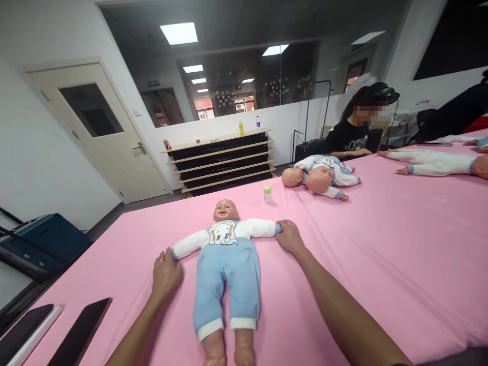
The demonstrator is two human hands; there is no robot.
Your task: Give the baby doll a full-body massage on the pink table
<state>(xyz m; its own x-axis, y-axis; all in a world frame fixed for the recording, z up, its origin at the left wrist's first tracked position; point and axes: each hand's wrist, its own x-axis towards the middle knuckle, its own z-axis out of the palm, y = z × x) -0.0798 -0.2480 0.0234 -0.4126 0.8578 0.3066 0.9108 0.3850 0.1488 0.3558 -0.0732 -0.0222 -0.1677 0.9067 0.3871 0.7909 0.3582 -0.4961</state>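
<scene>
A baby doll (225, 269) lies on its back on the pink cloth, its head away from me and its arms stretched out sideways. It wears light-blue trousers and a white top with an elephant face on the chest. My left hand (166, 270) is closed around the doll's hand at the end of the blue cuff on the left. On the other side, my right hand (288, 237) grips the doll's other hand beside its cuff. Both of the doll's hands are mostly hidden under my fingers.
A small white bottle with a green cap (267, 195) stands beyond the doll. Further dolls (320, 173) lie in a pile at the back, near a seated person (353, 127). Another doll (438, 161) lies far right. Dark phones (82, 330) rest at the front left of the pink-covered table (381, 264).
</scene>
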